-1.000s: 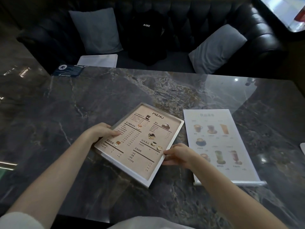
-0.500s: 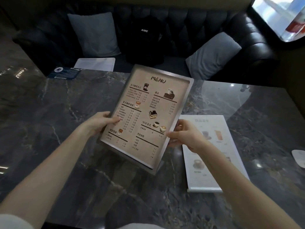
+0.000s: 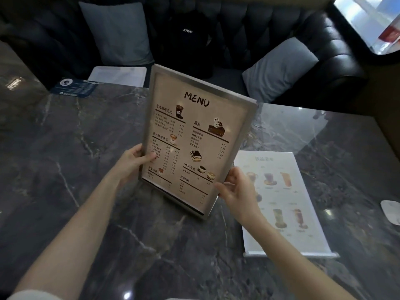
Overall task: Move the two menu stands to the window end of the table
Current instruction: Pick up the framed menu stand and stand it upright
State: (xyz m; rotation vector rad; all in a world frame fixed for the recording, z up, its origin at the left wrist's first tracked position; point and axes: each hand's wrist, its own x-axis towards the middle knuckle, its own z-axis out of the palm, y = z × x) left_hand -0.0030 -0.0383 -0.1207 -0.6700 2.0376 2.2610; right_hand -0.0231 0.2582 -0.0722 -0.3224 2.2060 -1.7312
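Note:
A beige menu stand (image 3: 194,137) with a silver frame and the word MENU is held nearly upright above the dark marble table (image 3: 65,148). My left hand (image 3: 132,163) grips its left edge, thumb on the front. My right hand (image 3: 236,189) grips its lower right edge. A second, white drinks menu stand (image 3: 281,202) lies flat on the table to the right, partly hidden by my right hand and wrist.
A black leather sofa (image 3: 270,29) with two grey cushions and a black bag stands behind the table. A blue card (image 3: 75,87) and a white sheet (image 3: 119,75) lie at the far left edge. The window (image 3: 368,20) is at the top right. A white object (image 3: 391,211) sits at the right edge.
Both hands have lifted the beige menu stand off the table and tilted it up from flat to nearly upright. The white menu stand has stayed flat.

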